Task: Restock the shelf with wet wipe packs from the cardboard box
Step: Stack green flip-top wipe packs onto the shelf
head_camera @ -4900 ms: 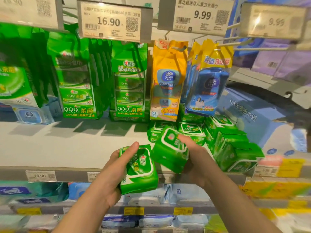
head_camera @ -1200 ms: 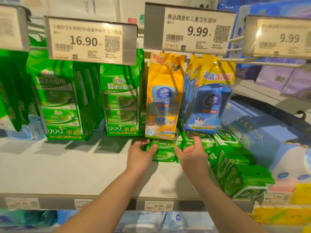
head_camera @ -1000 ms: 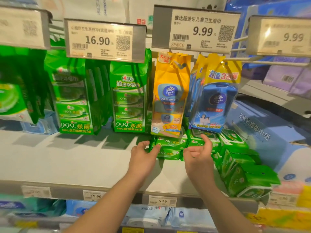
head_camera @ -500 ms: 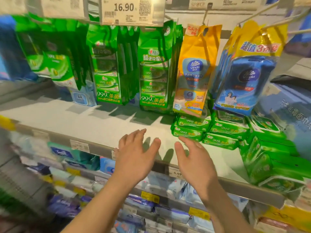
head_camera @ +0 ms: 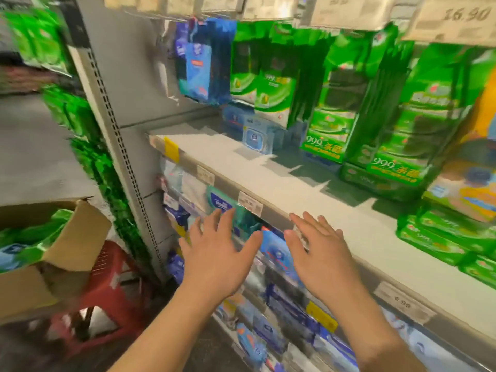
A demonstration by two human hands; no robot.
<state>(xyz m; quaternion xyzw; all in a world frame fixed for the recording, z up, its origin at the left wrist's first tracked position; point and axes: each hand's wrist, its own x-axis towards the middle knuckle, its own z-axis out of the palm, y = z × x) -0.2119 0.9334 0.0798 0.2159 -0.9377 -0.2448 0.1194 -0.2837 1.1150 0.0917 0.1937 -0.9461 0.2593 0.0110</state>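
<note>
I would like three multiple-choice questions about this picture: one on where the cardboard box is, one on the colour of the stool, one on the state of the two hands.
1. Where is the cardboard box?
A. On the shelf
B. At the left, on the stool
C. Hanging from a hook

2. Which colour is the stool?
A. Red
B. Yellow
C. White

3. How are the left hand and the right hand?
A. Each grips a pack
B. Both are fists
C. Both open, holding nothing

Key: 1 B, the box sits at the left edge with the stool under it. 2 A, its seat and legs are red. 3 C, the fingers are spread in front of the shelf edge, with no pack in them.
</note>
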